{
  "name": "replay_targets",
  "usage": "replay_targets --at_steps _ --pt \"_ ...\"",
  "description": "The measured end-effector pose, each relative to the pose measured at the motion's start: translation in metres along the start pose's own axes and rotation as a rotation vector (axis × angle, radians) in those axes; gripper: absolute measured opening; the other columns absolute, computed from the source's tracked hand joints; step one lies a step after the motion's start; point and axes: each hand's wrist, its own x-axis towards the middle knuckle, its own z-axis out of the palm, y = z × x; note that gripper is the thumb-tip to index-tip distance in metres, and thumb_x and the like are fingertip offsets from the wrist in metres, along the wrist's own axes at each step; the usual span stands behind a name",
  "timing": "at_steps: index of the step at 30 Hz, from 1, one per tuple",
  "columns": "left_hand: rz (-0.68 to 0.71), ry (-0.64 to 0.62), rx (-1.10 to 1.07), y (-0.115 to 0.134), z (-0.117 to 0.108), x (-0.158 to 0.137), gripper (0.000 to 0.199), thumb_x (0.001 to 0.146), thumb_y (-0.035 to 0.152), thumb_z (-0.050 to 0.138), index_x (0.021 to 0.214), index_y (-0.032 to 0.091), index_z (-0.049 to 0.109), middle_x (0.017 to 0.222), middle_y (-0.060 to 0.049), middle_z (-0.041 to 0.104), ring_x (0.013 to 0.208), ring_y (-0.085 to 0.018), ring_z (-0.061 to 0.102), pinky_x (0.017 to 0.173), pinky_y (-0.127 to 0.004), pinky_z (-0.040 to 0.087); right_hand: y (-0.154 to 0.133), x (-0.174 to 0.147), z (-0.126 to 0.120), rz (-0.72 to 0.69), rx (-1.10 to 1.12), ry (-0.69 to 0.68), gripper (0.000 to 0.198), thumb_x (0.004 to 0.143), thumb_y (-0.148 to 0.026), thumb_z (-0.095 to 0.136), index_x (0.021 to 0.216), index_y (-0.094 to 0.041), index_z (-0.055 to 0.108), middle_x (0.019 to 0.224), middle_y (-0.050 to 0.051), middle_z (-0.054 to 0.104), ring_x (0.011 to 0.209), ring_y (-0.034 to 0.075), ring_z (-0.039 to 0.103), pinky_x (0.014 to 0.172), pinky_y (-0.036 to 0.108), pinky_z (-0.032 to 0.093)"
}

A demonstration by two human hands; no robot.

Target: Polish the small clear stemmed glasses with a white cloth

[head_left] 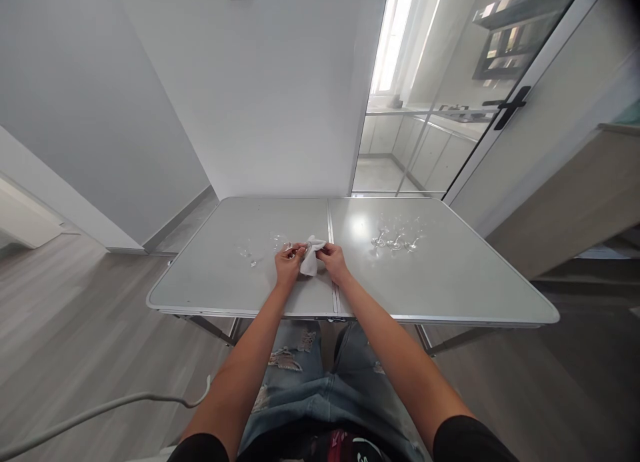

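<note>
My left hand [289, 262] is closed, its fingers pinched around a small clear glass-like piece [279, 239]; its exact kind is too faint to make out. A white cloth [310, 262] hangs between both hands, just above the table. Gripping the cloth's right side is my right hand [334, 261], thumb and fingers pressed together. The cloth touches the fingers of my left hand too. To the left lies another transparent piece [247, 254]. On the table's right half, several clear glass-like pieces [397, 242] stand close together in a row.
The grey folding table [450, 282] has a metal rim and a seam down its middle. A white wall [260, 102] rises behind it. At the right is a framed glass door [510, 109] with a black handle. A pale cable [125, 401] runs at lower left.
</note>
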Motion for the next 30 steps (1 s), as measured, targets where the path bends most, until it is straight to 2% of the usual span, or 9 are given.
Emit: replay_targets --at_steps 6,12,15,17,19,21,25,27,30 --pt "-0.009 0.005 -0.001 0.002 0.000 -0.001 0.029 0.084 0.047 0.073 0.088 0.019 0.079 0.091 -0.007 0.076 0.080 -0.019 0.062 0.072 -0.030 0.045 0.000 -0.005 -0.004 -0.020 -0.027 -0.094 0.017 0.069 -0.031 0.077 0.081 -0.019 0.077 0.079 0.001 0.072 0.080 0.020 0.064 0.078 0.033 0.051" --pt "0.000 0.022 0.034 0.001 0.002 -0.002 0.030 0.087 0.048 0.069 0.081 0.019 0.073 0.086 -0.005 0.071 0.075 -0.016 0.056 0.071 -0.029 0.042 -0.005 0.000 -0.015 0.008 0.147 0.143 0.018 0.069 -0.033 0.066 0.083 -0.022 0.067 0.081 0.001 0.069 0.074 0.019 0.062 0.066 0.029 0.049" --pt "0.056 -0.009 0.073 0.000 0.003 -0.002 0.029 0.091 0.047 0.065 0.081 0.021 0.070 0.086 -0.004 0.068 0.075 -0.016 0.053 0.072 -0.029 0.039 -0.010 0.001 -0.019 -0.019 0.174 0.168 0.013 0.071 -0.032 0.059 0.080 -0.023 0.060 0.094 0.004 0.070 0.082 0.021 0.064 0.071 0.032 0.052" --pt "0.074 -0.028 0.092 -0.002 0.004 -0.002 0.029 0.092 0.047 0.063 0.083 0.021 0.070 0.087 -0.004 0.067 0.076 -0.016 0.053 0.072 -0.029 0.039 -0.012 0.002 -0.019 -0.038 0.209 0.175 0.011 0.069 -0.028 0.058 0.079 -0.024 0.055 0.085 0.002 0.067 0.075 0.018 0.062 0.069 0.032 0.051" --pt "0.086 -0.033 0.113 -0.004 0.004 -0.001 0.029 0.093 0.047 0.061 0.084 0.021 0.070 0.088 -0.005 0.068 0.077 -0.017 0.053 0.072 -0.030 0.039 -0.012 0.002 -0.018 -0.016 0.251 0.143 0.018 0.066 -0.025 0.059 0.084 -0.026 0.053 0.066 -0.004 0.056 0.056 0.015 0.052 0.058 0.029 0.047" --pt "0.098 -0.032 0.132 -0.006 0.004 0.000 0.028 0.093 0.047 0.062 0.086 0.021 0.071 0.091 -0.006 0.068 0.079 -0.018 0.054 0.074 -0.031 0.039 -0.013 0.003 -0.017 0.057 0.261 0.034 0.023 0.069 -0.030 0.059 0.091 -0.027 0.055 0.057 -0.007 0.046 0.045 0.012 0.041 0.048 0.026 0.039" --pt "0.133 -0.121 0.155 -0.011 0.006 0.001 0.024 0.092 0.044 0.063 0.088 0.023 0.073 0.094 -0.007 0.068 0.084 -0.021 0.055 0.077 -0.033 0.041 -0.016 0.004 -0.014 0.171 0.189 -0.185 0.045 0.081 -0.052 0.057 0.114 -0.023 0.062 0.062 -0.006 0.050 0.041 0.010 0.035 0.042 0.027 0.034" --pt "0.178 -0.208 0.196 -0.012 0.008 0.001 0.020 0.094 0.040 0.061 0.089 0.024 0.073 0.093 -0.007 0.068 0.087 -0.022 0.055 0.078 -0.034 0.042 -0.015 0.004 -0.012 0.119 0.075 -0.159 0.052 0.080 -0.055 0.064 0.119 -0.022 0.064 0.067 -0.006 0.053 0.043 0.009 0.037 0.045 0.027 0.036" --pt "0.250 -0.300 0.284 -0.012 0.010 0.000 0.015 0.094 0.032 0.061 0.093 0.025 0.074 0.092 -0.007 0.066 0.089 -0.024 0.054 0.083 -0.036 0.042 -0.011 0.004 -0.009 0.029 -0.074 -0.081 0.044 0.070 -0.047 0.080 0.103 -0.018 0.072 0.068 -0.004 0.059 0.056 0.011 0.050 0.057 0.028 0.044"
